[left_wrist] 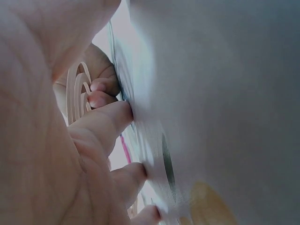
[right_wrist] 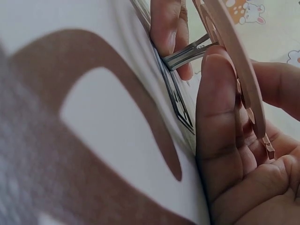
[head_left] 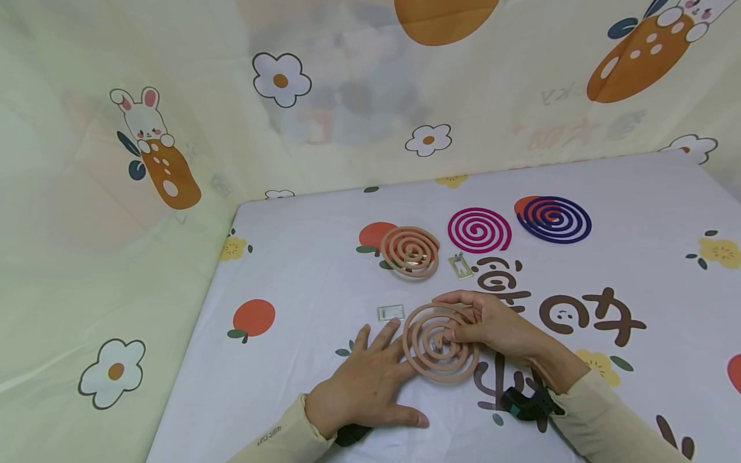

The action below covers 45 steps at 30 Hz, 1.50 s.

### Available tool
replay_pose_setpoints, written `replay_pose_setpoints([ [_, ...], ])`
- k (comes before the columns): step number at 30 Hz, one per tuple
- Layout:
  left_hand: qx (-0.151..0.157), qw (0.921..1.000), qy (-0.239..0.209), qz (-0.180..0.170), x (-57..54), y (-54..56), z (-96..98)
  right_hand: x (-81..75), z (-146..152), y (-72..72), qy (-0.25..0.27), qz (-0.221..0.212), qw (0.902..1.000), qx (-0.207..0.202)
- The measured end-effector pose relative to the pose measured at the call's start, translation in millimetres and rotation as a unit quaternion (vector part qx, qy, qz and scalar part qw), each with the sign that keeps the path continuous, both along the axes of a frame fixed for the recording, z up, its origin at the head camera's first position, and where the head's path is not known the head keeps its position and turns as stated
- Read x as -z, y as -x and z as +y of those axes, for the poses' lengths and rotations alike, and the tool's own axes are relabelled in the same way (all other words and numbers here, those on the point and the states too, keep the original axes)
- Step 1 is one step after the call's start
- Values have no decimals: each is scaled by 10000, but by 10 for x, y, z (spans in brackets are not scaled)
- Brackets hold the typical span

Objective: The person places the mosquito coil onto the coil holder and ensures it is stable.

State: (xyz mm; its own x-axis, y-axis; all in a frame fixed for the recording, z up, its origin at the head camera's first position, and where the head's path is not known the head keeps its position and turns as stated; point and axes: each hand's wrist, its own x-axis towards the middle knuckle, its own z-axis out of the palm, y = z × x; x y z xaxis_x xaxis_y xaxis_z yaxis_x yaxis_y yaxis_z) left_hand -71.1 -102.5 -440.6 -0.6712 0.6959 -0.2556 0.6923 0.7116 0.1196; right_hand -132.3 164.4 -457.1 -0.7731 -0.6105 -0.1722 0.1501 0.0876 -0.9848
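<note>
My right hand (head_left: 500, 328) pinches a tan mosquito coil (head_left: 444, 379), thumb on its near face and fingers behind it. The coil is held tilted over the table. In the right wrist view, the bent-up prong of a thin metal coil stand (right_wrist: 187, 52) reaches the middle of the coil (right_wrist: 236, 61). The stand's flat frame lies on the cloth. My left hand (head_left: 370, 382) is spread palm down, fingers straight, with fingertips on the table. One fingertip of it (right_wrist: 165, 35) presses at the base of the prong. The coil hides part of that finger in the head view.
A flat metal stand (head_left: 390, 313) lies beyond my left fingertips, and another stand (head_left: 461, 265) has its prong raised. Farther back are a second tan coil (head_left: 410, 252), a magenta coil (head_left: 479, 229) and a dark blue coil (head_left: 554, 220). Patterned cloth walls (head_left: 347, 148) rise behind and left.
</note>
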Motion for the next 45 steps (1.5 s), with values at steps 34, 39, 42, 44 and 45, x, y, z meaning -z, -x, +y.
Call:
replay_pose_setpoints([
  [34,-30,10000,10,-55,19,-2,-9,-5,-46,-27,-51,147,9997,177],
  [39,-41,10000,15,-63,31,1,-11,-11,-43,-27,-72,100,9998,163],
  [42,-33,10000,48,-46,28,5,-7,-6,-39,-27,-101,87,9998,159],
  [44,-29,10000,60,-36,25,4,-6,1,-40,-25,-129,96,9997,165],
  [45,-34,10000,47,-45,24,3,-7,8,-41,-23,-125,88,9998,159],
])
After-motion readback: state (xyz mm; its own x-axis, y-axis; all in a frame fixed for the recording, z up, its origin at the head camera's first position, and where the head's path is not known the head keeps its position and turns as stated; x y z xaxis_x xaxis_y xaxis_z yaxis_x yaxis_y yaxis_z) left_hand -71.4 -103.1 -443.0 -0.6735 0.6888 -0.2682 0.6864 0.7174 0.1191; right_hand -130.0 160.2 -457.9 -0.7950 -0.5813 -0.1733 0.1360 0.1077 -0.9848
